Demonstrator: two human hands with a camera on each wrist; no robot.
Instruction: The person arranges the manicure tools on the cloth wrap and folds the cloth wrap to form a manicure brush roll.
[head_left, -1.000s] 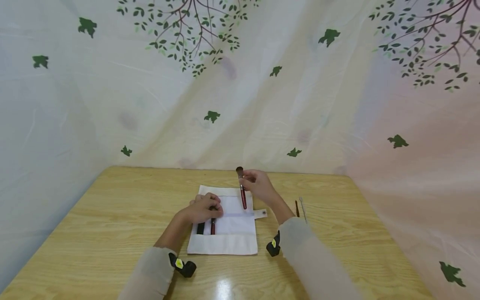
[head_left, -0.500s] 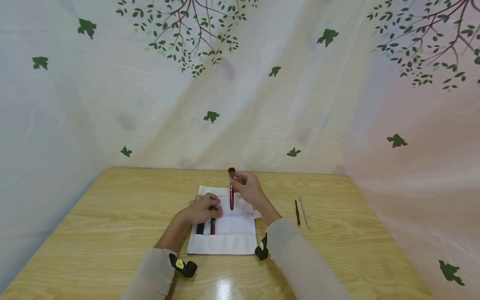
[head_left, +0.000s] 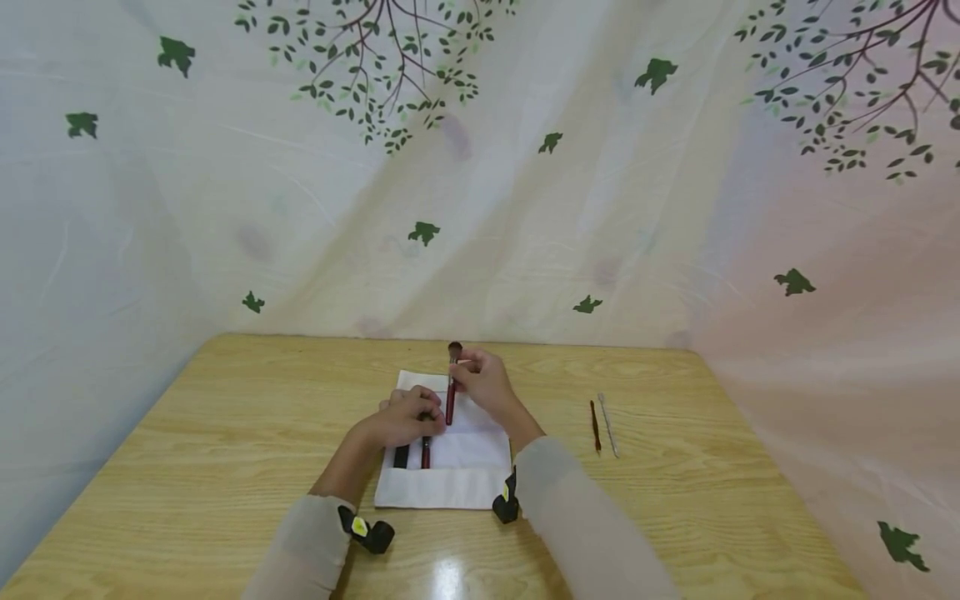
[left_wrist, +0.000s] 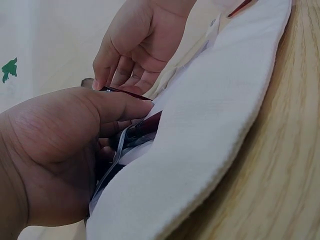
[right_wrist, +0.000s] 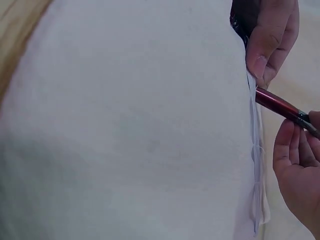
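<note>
White cloth, laid open as a brush roll (head_left: pixel 453 490), lies on a wood-grain desk (head_left: pixel 225 450) with a person's two bare hands working above it. The right hand (head_left: pixel 489 387) reaches in from the right, wrist bent so the fingers point left, and pinches a makeup brush (head_left: pixel 451 406) near its metal collar between thumb and fingertips. The brush stands nearly upright in the head view, dark bristles at the top, red handle pointing down over the roll, its lower end just beside the left hand (head_left: pixel 408 418). That left hand arches over the roll's left side, fingers bent and thumb reaching toward them; exactly what its fingertips hold is hidden, so its grip cannot be told. Below it, a second brush (head_left: pixel 426 454) with a red handle sits in the pocket, next to a black item (head_left: pixel 401 457). To the right, well apart, a thin brown tool (head_left: pixel 596 425) and a slim silvery tool (head_left: pixel 608 425) lie side by side. Compared with one second ago, the right hand and its brush have shifted left, from the roll's right edge to beside the left hand, which has stayed in place; both slim tools, partly covered then, now show fully.
</note>
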